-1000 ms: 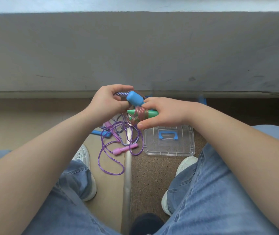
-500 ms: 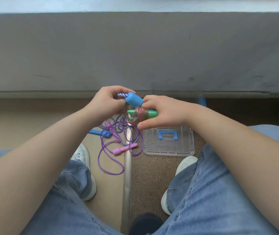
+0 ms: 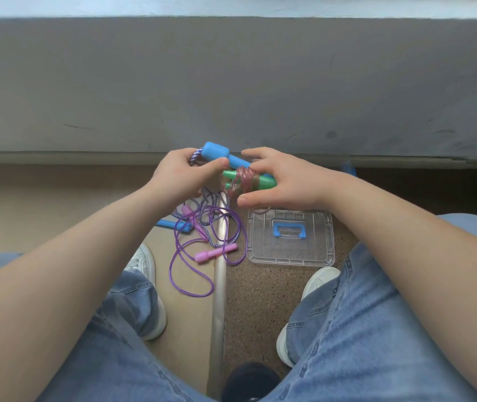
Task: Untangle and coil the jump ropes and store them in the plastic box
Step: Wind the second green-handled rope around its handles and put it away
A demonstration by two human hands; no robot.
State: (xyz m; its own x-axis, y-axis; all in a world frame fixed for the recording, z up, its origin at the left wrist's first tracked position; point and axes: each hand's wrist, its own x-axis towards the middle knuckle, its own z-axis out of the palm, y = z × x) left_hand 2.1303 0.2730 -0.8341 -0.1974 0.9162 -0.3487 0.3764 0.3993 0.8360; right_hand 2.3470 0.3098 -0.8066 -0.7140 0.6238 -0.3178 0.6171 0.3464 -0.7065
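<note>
- Two green handles (image 3: 262, 181), bound together by coils of pink rope (image 3: 244, 178), are held in the air just past the far edge of the clear lid (image 3: 289, 258). The right hand (image 3: 286, 181) grips them, fingers curled over one end.
- Left of them, the left hand (image 3: 182, 178) pinches the blue handle (image 3: 217, 150) of a striped rope (image 3: 195, 156).
- Left of the lid, a purple rope (image 3: 170, 266) with a pink handle (image 3: 215, 253) lies tangled on the floor (image 3: 260, 294).
</note>
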